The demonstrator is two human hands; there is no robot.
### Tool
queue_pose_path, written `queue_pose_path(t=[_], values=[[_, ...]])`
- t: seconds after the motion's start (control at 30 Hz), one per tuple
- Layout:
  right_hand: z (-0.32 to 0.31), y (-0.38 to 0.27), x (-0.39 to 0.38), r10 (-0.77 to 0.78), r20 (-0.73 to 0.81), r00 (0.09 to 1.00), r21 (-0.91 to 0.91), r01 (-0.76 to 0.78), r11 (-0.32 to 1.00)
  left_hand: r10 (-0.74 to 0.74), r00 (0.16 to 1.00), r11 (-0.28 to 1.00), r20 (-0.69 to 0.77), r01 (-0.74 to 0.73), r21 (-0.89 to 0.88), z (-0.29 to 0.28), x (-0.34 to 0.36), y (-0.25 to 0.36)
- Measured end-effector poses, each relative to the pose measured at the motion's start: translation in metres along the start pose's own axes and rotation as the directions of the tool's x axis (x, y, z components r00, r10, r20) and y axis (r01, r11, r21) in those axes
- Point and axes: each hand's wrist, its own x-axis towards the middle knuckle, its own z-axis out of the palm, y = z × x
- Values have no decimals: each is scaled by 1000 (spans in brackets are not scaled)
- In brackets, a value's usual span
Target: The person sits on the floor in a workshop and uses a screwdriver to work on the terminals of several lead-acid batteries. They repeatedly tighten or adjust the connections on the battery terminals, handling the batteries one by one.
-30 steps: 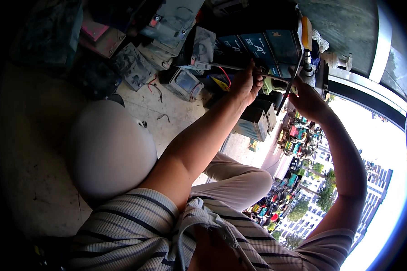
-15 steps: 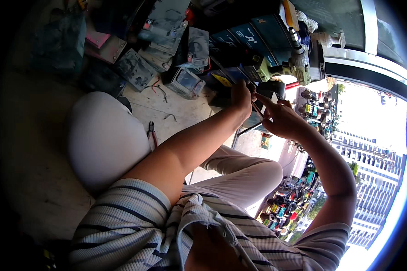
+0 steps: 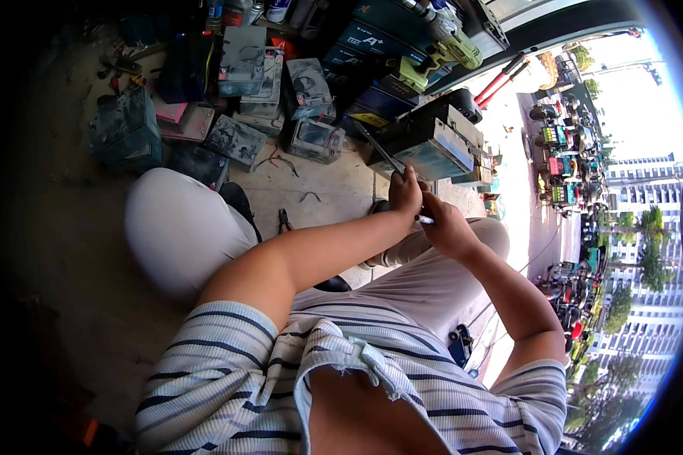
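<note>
My left hand (image 3: 407, 194) is closed around a long thin metal rod-like tool (image 3: 382, 150), whose far end points up and left beside a large grey battery (image 3: 442, 154). Close against it, my right hand (image 3: 449, 230) has its fingers curled, with a small white piece (image 3: 425, 220) showing at the fingertips. I cannot tell whether this piece belongs to the rod. Both hands are held over my bent right leg. On the floor under my left forearm lie pliers (image 3: 284, 220) with dark jaws and red on the handles.
Several dusty used batteries (image 3: 235, 140) crowd the floor ahead and left. Cut wires (image 3: 279, 161) lie near them. Dark boxes (image 3: 368, 42) are stacked behind, with a green cordless drill (image 3: 455, 44) close by. Red-handled cutters (image 3: 501, 82) lean at the doorway; parked scooters (image 3: 560, 163) stand outside.
My view has shifted, bringing more batteries and the doorway into sight. Both hands have come down and nearer to me, and the long rod now shows clearly.
</note>
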Motion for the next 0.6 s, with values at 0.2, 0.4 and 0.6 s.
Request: queue_pose_path(t=[0.2, 0.4, 0.6], values=[[8, 24, 7, 275, 110, 955, 365, -296, 883, 46, 994, 935, 101, -79, 345, -28, -6, -31], [79, 57, 37, -8, -38, 999, 84, 11, 996, -34, 999, 600, -35, 48, 799, -110, 47, -62], [114, 78, 43, -80, 441, 894, -134, 153, 979, -191, 972, 236, -139, 183, 954, -182, 63, -82]])
